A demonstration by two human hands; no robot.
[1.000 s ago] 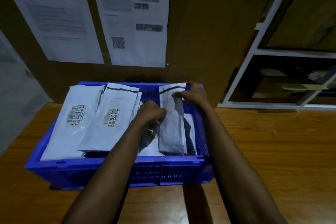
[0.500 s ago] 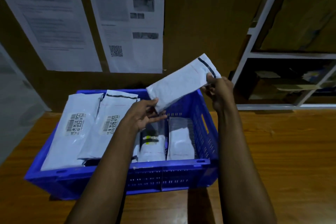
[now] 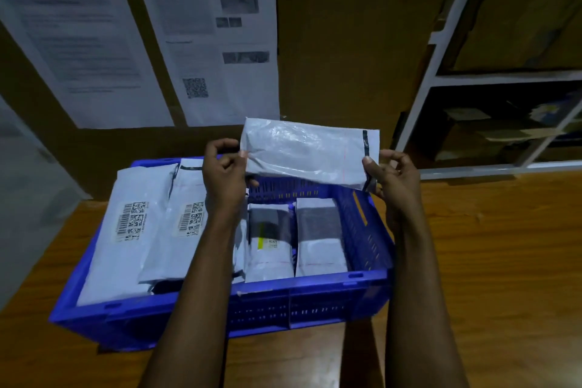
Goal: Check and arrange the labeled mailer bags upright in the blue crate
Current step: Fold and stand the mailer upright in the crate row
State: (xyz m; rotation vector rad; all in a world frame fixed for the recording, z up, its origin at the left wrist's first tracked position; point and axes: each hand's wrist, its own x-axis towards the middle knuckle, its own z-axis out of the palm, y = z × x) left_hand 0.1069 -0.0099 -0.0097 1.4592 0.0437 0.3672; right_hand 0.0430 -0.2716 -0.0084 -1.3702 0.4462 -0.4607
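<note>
A blue crate [image 3: 315, 302] stands on the wooden table in front of me. I hold a white mailer bag [image 3: 307, 153] lengthwise above its far side. My left hand [image 3: 224, 172] pinches the bag's left end and my right hand [image 3: 390, 172] pinches its right end, by the black seal strip. No label shows on the side facing me. Inside the crate, two mailer bags with barcode labels [image 3: 129, 220] [image 3: 190, 219] lean at the left. Two smaller bags [image 3: 271, 242] [image 3: 321, 239] stand at the right.
The wooden table [image 3: 491, 261] stretches right of the crate. Printed sheets [image 3: 204, 35] hang on a cardboard wall behind it. A white shelf frame [image 3: 441, 79] with boxes stands at the back right. A grey panel [image 3: 28, 198] is at the left.
Both hands lifted one white bag out of the crate's right side. It rose above the far rim and turned from tilted to nearly level. The camera view moved closer.
</note>
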